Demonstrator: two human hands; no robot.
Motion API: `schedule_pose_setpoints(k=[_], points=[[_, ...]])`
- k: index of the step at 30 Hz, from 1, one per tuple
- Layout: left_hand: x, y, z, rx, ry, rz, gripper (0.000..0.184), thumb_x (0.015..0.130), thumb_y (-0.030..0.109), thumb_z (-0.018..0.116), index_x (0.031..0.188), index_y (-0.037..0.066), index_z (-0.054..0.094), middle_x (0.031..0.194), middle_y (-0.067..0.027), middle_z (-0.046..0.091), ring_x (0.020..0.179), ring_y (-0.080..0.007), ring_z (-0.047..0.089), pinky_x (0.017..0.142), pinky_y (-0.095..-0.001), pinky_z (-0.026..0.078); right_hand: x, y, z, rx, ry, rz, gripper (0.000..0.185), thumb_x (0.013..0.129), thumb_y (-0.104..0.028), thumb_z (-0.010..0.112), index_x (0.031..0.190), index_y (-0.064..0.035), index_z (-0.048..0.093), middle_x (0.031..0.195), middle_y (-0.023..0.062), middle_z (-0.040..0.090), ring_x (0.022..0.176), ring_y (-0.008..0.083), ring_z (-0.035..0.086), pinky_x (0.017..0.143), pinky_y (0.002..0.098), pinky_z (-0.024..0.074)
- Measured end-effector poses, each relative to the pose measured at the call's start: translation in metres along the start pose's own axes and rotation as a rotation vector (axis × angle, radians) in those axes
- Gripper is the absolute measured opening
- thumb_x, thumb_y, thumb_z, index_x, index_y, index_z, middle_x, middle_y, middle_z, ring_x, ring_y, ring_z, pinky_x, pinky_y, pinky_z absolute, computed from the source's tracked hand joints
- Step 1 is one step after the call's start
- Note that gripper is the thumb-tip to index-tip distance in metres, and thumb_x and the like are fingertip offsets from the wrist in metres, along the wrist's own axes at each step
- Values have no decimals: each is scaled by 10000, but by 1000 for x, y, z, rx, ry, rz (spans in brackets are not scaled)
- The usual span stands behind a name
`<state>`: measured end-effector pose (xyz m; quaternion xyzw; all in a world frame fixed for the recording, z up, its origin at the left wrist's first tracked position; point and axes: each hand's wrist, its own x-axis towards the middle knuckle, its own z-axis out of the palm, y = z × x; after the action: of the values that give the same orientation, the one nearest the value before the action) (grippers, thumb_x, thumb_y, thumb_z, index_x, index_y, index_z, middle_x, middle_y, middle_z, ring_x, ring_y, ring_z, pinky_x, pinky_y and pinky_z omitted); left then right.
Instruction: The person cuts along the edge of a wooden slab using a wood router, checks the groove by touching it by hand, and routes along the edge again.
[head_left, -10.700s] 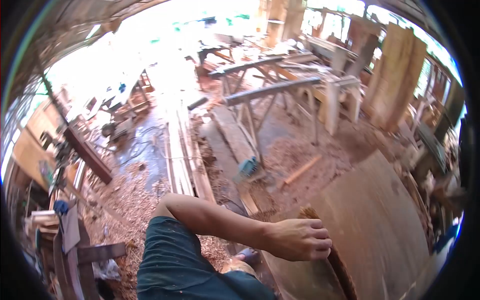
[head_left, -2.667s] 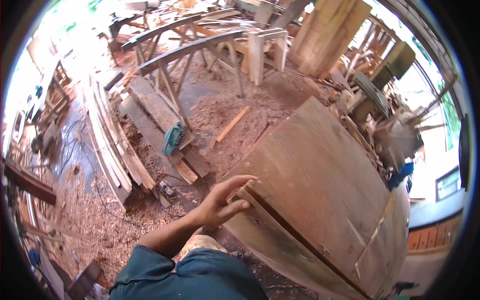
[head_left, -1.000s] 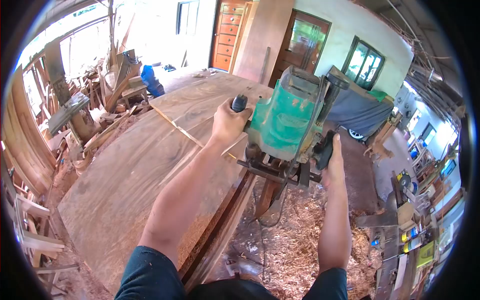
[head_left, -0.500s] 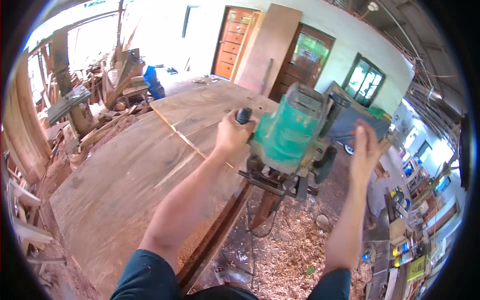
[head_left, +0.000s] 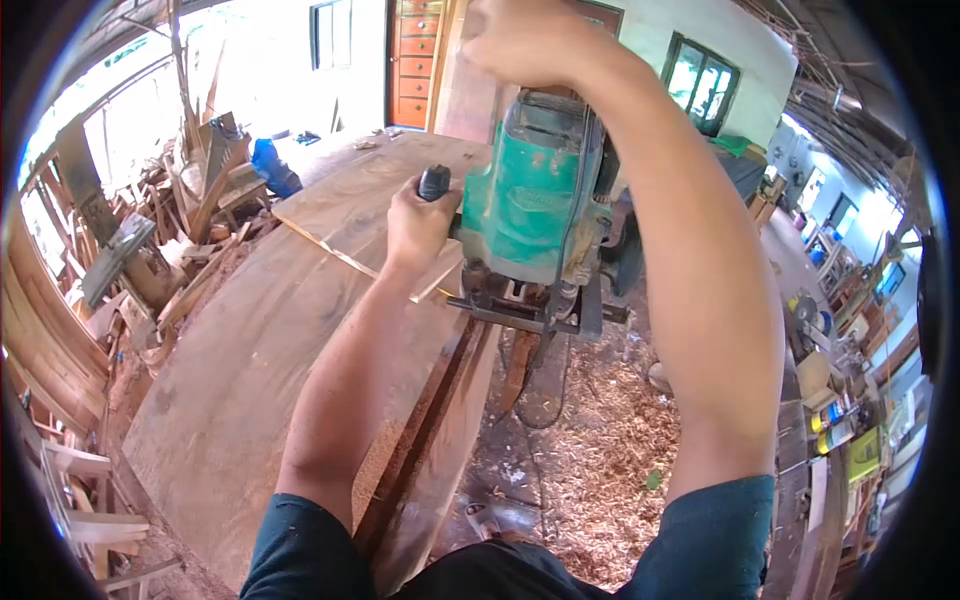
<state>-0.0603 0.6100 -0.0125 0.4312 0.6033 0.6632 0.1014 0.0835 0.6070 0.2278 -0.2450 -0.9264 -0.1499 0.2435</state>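
Note:
A green plunge router (head_left: 535, 205) with a black base stands at the edge of a wide wooden slab (head_left: 230, 400). My left hand (head_left: 418, 225) is closed around the black side handle (head_left: 434, 183) of the router. Above the router's top, my right hand (head_left: 515, 40) is raised with its fingers curled; the frame's top edge cuts it partly off, and whatever it holds is hidden. A dark cord (head_left: 574, 215) hangs down the router's front, past its base. The router's other handle (head_left: 625, 250) is free of any hand.
A thin wood strip (head_left: 325, 248) lies across the slab. A dark groove (head_left: 425, 440) runs along its near edge. Wood shavings (head_left: 610, 450) cover the floor at right. Scrap wood (head_left: 200, 210) is heaped at left, and a cluttered bench (head_left: 830, 400) stands at far right.
My right hand has swung from the router's right side up and left over its top, its fingers now curled. A cord now hangs down the router's front. My left hand keeps its grip.

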Motion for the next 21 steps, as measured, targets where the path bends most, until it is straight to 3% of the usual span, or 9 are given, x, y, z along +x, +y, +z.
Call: schedule_pose_setpoints(k=[1, 2, 4, 6, 10, 12, 13, 19, 21], points=[[-1, 1, -1, 20, 1, -8, 392, 801, 233, 716, 1056, -61, 665, 897, -204, 718, 828, -275, 704, 766, -387, 534, -6, 10, 0, 131, 143, -27, 334, 821, -186, 584, 944, 105, 695, 976, 354, 654, 925, 443, 678, 836, 467, 544], [1, -3, 0, -8, 3, 8, 416, 794, 255, 727, 1058, -61, 667, 911, -218, 717, 852, -287, 707, 779, -388, 532, -11, 34, 6, -53, 245, -291, 310, 904, -255, 526, 921, 12, 685, 1006, 192, 674, 912, 359, 658, 825, 418, 543], [2, -2, 0, 6, 11, 6, 423, 791, 264, 724, 1057, -59, 668, 922, -228, 715, 869, -300, 708, 791, -393, 530, -48, 45, -5, 72, 194, -88, 412, 900, -338, 627, 1107, 14, 684, 952, 181, 707, 850, 281, 685, 806, 379, 529], [-2, 4, -2, 27, 24, -1, 433, 782, 275, 714, 1055, -59, 668, 935, -245, 715, 895, -333, 710, 808, -408, 527, -69, 72, -9, 38, -14, -33, 433, 920, -354, 631, 1217, -40, 673, 1112, 140, 687, 999, 249, 651, 895, 352, 501], [-1, 0, 1, 34, 52, 28, 357, 804, 231, 723, 1010, -55, 667, 824, -127, 694, 723, -174, 641, 680, -348, 515, -88, 97, -4, 167, -40, 45, 447, 969, -349, 559, 1283, -41, 636, 1269, 157, 654, 1162, 266, 616, 983, 351, 458], [-4, 6, -3, 29, 33, -8, 396, 792, 252, 709, 1056, -41, 673, 891, -203, 710, 844, -284, 689, 764, -391, 523, -85, 109, -7, 260, -125, 33, 470, 982, -354, 550, 1330, -43, 604, 1324, 143, 625, 1210, 234, 582, 1011, 328, 433], [-4, 6, -3, 23, 21, -23, 418, 786, 263, 702, 1079, -34, 676, 924, -240, 718, 905, -340, 712, 806, -413, 528, -84, 106, -12, 261, -166, 66, 472, 982, -352, 552, 1331, -38, 602, 1323, 139, 625, 1207, 226, 579, 1009, 321, 431], [12, -3, 0, -59, -69, -7, 409, 797, 259, 711, 1101, -14, 685, 934, -203, 728, 887, -282, 719, 802, -388, 535, -81, 86, -29, 184, -240, 137, 454, 982, -363, 559, 1237, 3, 646, 1142, 128, 694, 1009, 209, 633, 892, 314, 472], [12, -5, 2, -90, -70, 5, 285, 830, 183, 688, 1027, -22, 669, 826, -101, 678, 746, -169, 638, 676, -331, 507, -79, 92, -24, 153, -194, 88, 466, 984, -390, 555, 1171, 20, 671, 1038, 134, 700, 935, 199, 633, 843, 327, 478]])
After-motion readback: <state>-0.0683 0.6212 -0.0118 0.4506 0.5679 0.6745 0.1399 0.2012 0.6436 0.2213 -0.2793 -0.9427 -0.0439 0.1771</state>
